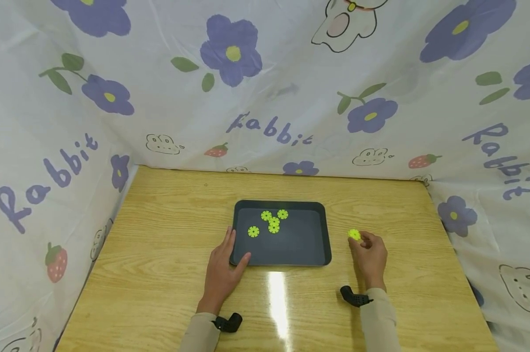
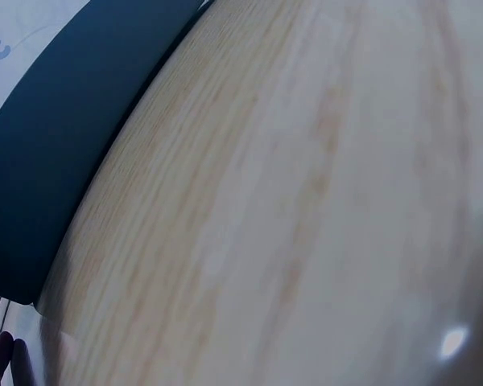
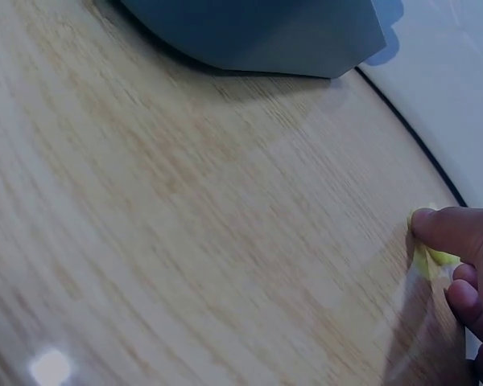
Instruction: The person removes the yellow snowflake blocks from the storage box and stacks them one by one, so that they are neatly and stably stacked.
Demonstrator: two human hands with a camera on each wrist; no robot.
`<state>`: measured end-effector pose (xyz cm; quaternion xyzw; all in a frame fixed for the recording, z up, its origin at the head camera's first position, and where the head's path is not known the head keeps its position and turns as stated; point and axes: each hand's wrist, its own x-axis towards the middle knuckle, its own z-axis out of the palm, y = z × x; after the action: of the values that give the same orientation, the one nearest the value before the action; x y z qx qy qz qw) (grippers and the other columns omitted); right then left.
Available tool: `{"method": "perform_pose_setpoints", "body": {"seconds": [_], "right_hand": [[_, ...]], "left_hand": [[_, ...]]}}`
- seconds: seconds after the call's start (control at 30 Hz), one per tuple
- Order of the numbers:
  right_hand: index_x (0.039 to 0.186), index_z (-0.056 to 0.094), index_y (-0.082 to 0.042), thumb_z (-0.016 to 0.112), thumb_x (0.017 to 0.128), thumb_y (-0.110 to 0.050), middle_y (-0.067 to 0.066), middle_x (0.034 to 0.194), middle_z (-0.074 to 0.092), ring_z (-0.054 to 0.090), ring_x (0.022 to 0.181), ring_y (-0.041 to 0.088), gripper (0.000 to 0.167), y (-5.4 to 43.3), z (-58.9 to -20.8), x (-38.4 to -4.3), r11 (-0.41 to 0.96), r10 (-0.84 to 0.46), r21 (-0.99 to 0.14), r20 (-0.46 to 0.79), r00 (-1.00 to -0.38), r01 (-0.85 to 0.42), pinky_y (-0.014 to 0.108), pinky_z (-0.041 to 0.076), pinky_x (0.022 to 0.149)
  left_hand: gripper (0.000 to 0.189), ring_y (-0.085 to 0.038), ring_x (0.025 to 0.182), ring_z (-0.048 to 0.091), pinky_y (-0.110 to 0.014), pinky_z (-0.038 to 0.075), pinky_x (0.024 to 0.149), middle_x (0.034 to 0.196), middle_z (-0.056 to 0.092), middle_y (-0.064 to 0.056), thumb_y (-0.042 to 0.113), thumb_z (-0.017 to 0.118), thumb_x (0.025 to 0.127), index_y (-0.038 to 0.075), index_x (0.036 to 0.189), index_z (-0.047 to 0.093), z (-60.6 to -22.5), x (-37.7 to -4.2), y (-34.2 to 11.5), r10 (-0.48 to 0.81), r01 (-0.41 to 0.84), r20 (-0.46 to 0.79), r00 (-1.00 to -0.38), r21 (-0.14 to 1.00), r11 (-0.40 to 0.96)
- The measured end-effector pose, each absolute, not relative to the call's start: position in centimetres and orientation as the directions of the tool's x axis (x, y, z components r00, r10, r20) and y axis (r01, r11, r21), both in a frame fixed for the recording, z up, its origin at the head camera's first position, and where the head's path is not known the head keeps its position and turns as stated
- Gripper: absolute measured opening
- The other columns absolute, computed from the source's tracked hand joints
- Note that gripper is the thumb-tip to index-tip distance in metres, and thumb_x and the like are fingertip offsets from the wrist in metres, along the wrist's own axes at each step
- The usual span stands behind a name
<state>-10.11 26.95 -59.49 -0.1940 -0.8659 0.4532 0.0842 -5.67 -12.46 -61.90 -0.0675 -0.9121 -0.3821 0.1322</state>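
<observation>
A dark grey rectangular tray (image 1: 300, 244) stands on the wooden table. Inside it, toward the left and back, lie several yellow-green notched discs (image 1: 253, 231), a few of them overlapping. My left hand (image 1: 223, 271) rests against the tray's left front corner, fingers along the outer side and thumb at the front rim. To the right of the tray, my right hand (image 1: 370, 256) pinches another yellow-green notched disc (image 1: 354, 234) between thumb and fingers. In the right wrist view the thumb (image 3: 455, 229) partly hides that disc. The left wrist view shows mainly the tray's outer wall (image 2: 72, 121).
The wooden table (image 1: 168, 220) extends on all sides of the tray. White cloth printed with flowers and rabbits (image 1: 282, 98) hangs behind and along both sides. Black wrist cameras sit on the left sleeve (image 1: 201, 332) and the right sleeve (image 1: 379, 320).
</observation>
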Motion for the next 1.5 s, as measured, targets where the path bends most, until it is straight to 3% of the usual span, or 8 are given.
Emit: {"method": "perform_pose_setpoints", "body": {"seconds": [0.6,0.77,0.9,1.03,1.3,1.5], "right_hand": [[0.129,0.069,0.002,0.076,0.097,-0.019,0.015,0.116,0.061,0.054,0.093,0.020,0.039,27.2,-59.5,-10.3,0.531,0.394,-0.807,-0.034,-0.919,0.257,0.021,0.043,0.074],[0.137,0.063,0.003,0.074,0.098,-0.022,0.017,0.120,0.059,0.054,0.096,0.021,0.047,27.2,-59.6,-10.1,0.501,0.411,-0.824,-0.040,-0.911,0.262,0.016,0.041,0.073],[0.142,0.058,0.003,0.070,0.101,-0.031,0.019,0.122,0.058,0.055,0.095,0.020,0.055,26.7,-59.5,-10.2,0.489,0.444,-0.840,0.009,-0.896,0.234,0.012,0.039,0.071],[0.143,0.057,0.005,0.067,0.103,-0.034,0.023,0.122,0.056,0.055,0.091,0.023,0.056,25.3,-58.7,-10.6,0.508,0.434,-0.848,0.099,-0.895,0.152,0.018,0.041,0.073],[0.130,0.068,0.003,0.070,0.101,-0.019,0.022,0.119,0.059,0.056,0.085,0.023,0.036,20.8,-56.2,-12.4,0.521,0.295,-0.853,0.220,-0.930,-0.037,0.026,0.042,0.069],[0.122,0.072,0.004,0.077,0.094,-0.009,0.021,0.111,0.065,0.063,0.084,0.030,0.031,17.2,-55.9,-13.5,0.617,0.059,-0.769,0.254,-0.966,-0.165,0.038,0.051,0.069]], "left_hand": [[0.081,-0.034,0.145,0.044,-0.057,0.036,0.115,0.170,0.026,-0.004,0.043,0.067,0.101,0.012,0.164,0.029,-62.3,-5.8,-12.4,0.027,0.226,0.298,-0.954,0.662,0.715],[0.081,-0.034,0.146,0.044,-0.057,0.035,0.115,0.170,0.026,-0.004,0.042,0.068,0.100,0.010,0.164,0.031,-62.2,-5.7,-12.4,0.029,0.227,0.293,-0.956,0.672,0.705],[0.081,-0.033,0.146,0.043,-0.057,0.035,0.116,0.170,0.026,-0.003,0.042,0.069,0.100,0.011,0.164,0.031,-62.1,-5.7,-12.4,0.024,0.224,0.292,-0.956,0.677,0.701],[0.081,-0.034,0.145,0.044,-0.058,0.035,0.115,0.170,0.026,-0.003,0.042,0.069,0.100,0.011,0.164,0.031,-62.0,-5.7,-12.5,0.018,0.227,0.299,-0.954,0.680,0.697],[0.081,-0.034,0.145,0.044,-0.058,0.034,0.116,0.170,0.026,-0.003,0.042,0.068,0.100,0.011,0.164,0.031,-62.2,-5.7,-12.6,0.026,0.236,0.305,-0.952,0.675,0.699],[0.081,-0.035,0.146,0.043,-0.059,0.034,0.116,0.170,0.026,-0.003,0.040,0.070,0.099,0.011,0.164,0.031,-62.2,-5.7,-12.4,0.021,0.231,0.298,-0.954,0.691,0.685]]}}
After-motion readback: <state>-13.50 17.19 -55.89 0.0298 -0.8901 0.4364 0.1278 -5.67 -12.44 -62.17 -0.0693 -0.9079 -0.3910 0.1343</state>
